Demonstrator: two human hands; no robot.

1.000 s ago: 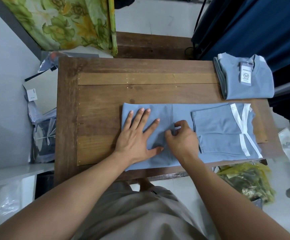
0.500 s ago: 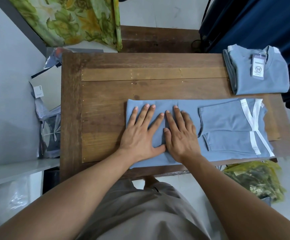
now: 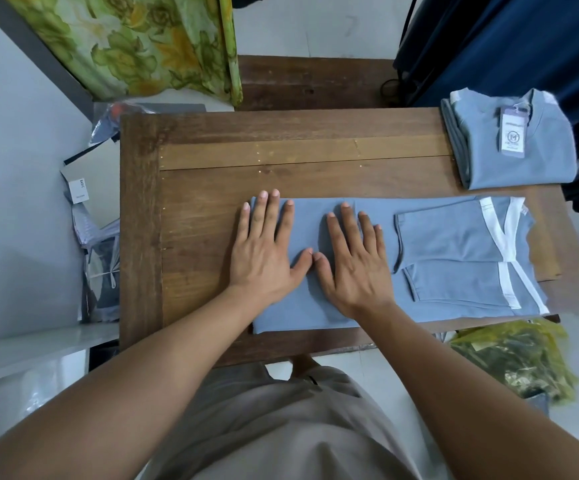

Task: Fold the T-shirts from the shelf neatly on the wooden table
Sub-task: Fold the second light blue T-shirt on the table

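A light blue T-shirt (image 3: 444,237) lies lengthwise across the wooden table (image 3: 212,174), folded into a long strip with its white-trimmed sleeves laid over it at the right. My left hand (image 3: 264,251) lies flat with straight fingers on the strip's left end. My right hand (image 3: 354,261) lies flat beside it on the middle of the strip; the two thumbs almost touch. A second blue T-shirt (image 3: 513,147), folded square with a hang tag on top, sits at the table's far right corner.
A floral green cloth (image 3: 149,43) hangs at the back left. Dark blue fabric (image 3: 506,39) hangs at the back right. Plastic-wrapped packets (image 3: 97,244) are piled left of the table. A yellow plastic bag (image 3: 513,358) sits on the floor at the right.
My right hand has gone from curled fingers on the cloth to flat. Both flat hands have then slid left along the strip, the left one reaching its left end.
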